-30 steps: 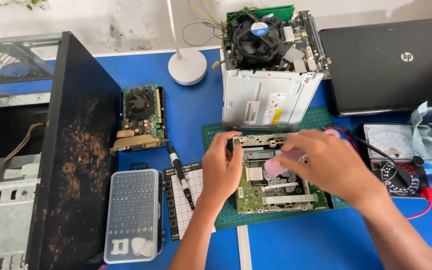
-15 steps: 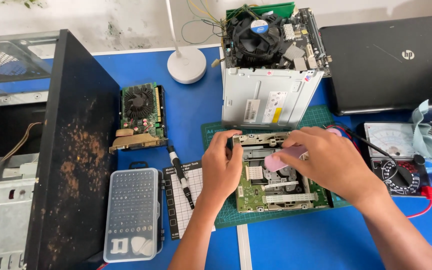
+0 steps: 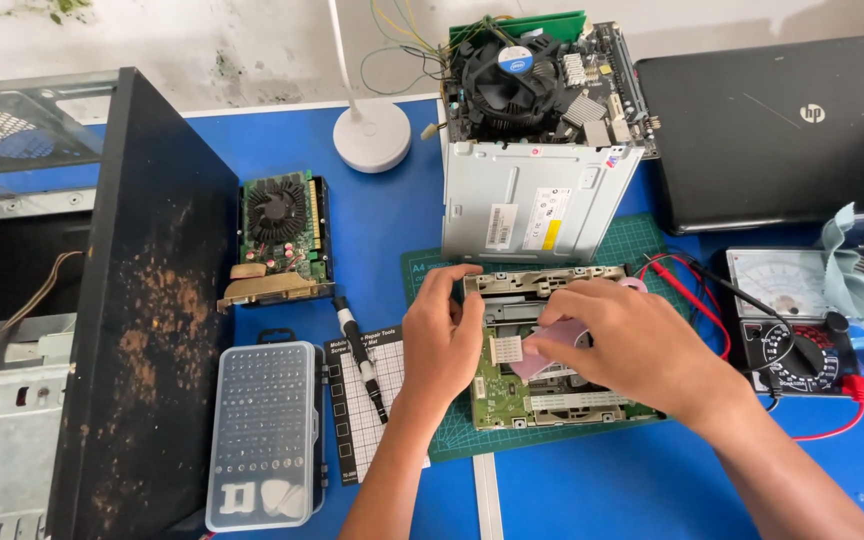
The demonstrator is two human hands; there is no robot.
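Opened drive unit (image 3: 542, 385), green circuit board exposed, on green cutting mat (image 3: 642, 240) near counter (image 3: 592, 490) front edge, centre. Left hand (image 3: 442, 340) clamped on drive unit's left edge, thumb at its rear corner. Right hand (image 3: 622, 345) resting over unit, fingers pinching pink cloth (image 3: 542, 350) against board. Silver drive casing (image 3: 532, 200) upright just behind mat. Black pen-shaped screwdriver (image 3: 362, 360) on gridded card left of mat. Bit case (image 3: 265, 435) farther left. Analog multimeter (image 3: 792, 310) toward right edge.
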